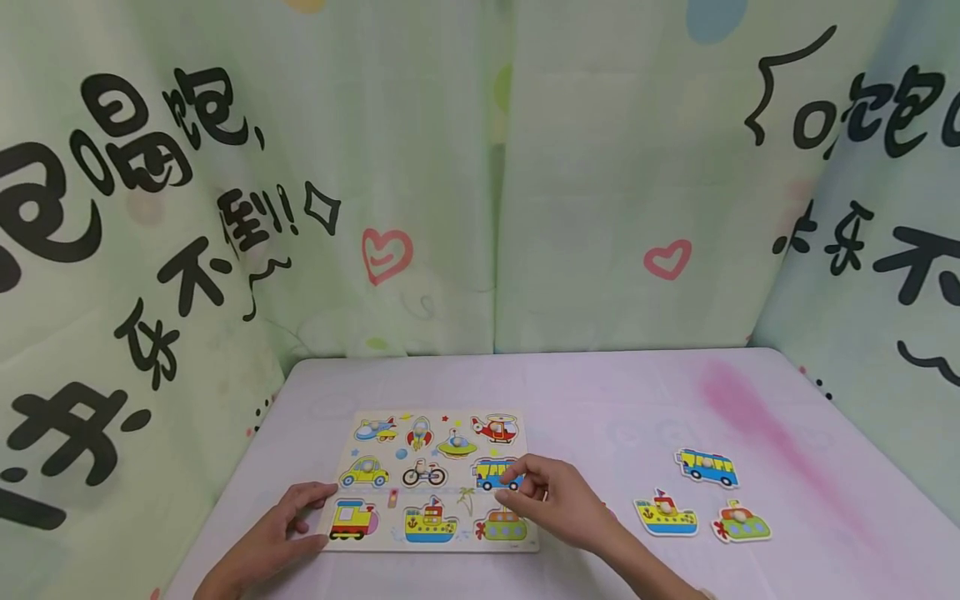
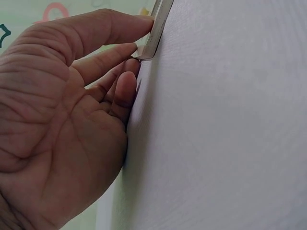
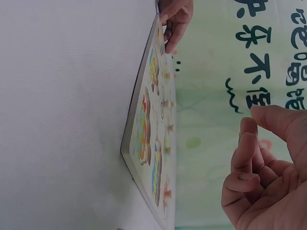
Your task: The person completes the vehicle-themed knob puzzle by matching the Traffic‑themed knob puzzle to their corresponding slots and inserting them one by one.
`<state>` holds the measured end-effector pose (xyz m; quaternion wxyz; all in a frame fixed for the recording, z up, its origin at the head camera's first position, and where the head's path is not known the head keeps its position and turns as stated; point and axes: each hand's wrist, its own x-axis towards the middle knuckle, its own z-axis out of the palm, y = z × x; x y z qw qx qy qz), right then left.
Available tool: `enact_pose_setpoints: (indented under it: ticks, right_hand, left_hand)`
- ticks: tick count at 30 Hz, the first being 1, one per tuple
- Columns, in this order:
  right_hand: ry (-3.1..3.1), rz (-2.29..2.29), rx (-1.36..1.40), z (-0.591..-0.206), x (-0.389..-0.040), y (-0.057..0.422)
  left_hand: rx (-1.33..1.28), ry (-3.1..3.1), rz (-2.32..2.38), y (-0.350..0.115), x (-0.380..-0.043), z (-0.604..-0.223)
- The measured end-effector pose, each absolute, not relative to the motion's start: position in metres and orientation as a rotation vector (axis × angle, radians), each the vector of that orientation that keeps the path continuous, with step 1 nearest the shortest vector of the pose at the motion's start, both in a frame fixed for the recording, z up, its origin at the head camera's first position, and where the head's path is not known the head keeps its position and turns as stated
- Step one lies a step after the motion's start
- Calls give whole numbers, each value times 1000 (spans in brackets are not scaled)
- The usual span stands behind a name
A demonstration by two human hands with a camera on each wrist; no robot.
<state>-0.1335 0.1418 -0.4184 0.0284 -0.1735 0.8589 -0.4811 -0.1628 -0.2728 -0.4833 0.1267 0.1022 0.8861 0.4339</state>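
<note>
A puzzle board [image 1: 395,542] printed with vehicles lies on the table. My left hand [image 1: 281,529] holds it by the near left corner, thumb and fingertips against the edge. In the left wrist view, that hand's [image 2: 67,91] digits meet the board's corner [image 2: 156,40]. My right hand [image 1: 551,504] hovers over the board's right side by the bus picture [image 1: 491,472]. Its fingers are loosely bent with nothing between them, as the right wrist view of the hand [image 3: 264,172] also shows. Right of the board lie a bus piece [image 1: 707,467], a ship piece [image 1: 666,514] and a submarine piece [image 1: 741,523].
The white table [image 1: 600,392] carries a pink stain [image 1: 757,425] at the back right. Pale green curtains [image 1: 435,167] with lettering and hearts hang behind and at both sides. Pegs [image 3: 168,149] stand up from the board in the right wrist view.
</note>
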Motion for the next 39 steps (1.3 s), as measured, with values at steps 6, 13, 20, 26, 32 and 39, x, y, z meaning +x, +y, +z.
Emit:
enact_pose_setpoints:
  ticks: [6,13,20,26,32,39]
  right_hand:
    - [2644,-1463,-537,-420,-128,147]
    - [2678,-1397,-470,-423,-124,155]
    - [2719,-1322,-438,-429,-123,166]
    - [2735,-1277,-482,-434,-122,173]
    - [2730,-1230,-563,-440,-122,177]
    - [2735,-1206,-589,-440,-123,178]
  left_hand:
    - [304,2575,1267,-272,-162,-483]
    - [309,2589,1250,-272,-161,-483]
    - [305,2593,1247,-272,-163,-483]
    - [355,2597,1261,-273,-161,-483]
    - [326,2595,1253,-273,-162,-483]
    - [347,2603,1253,-273,-162,-484]
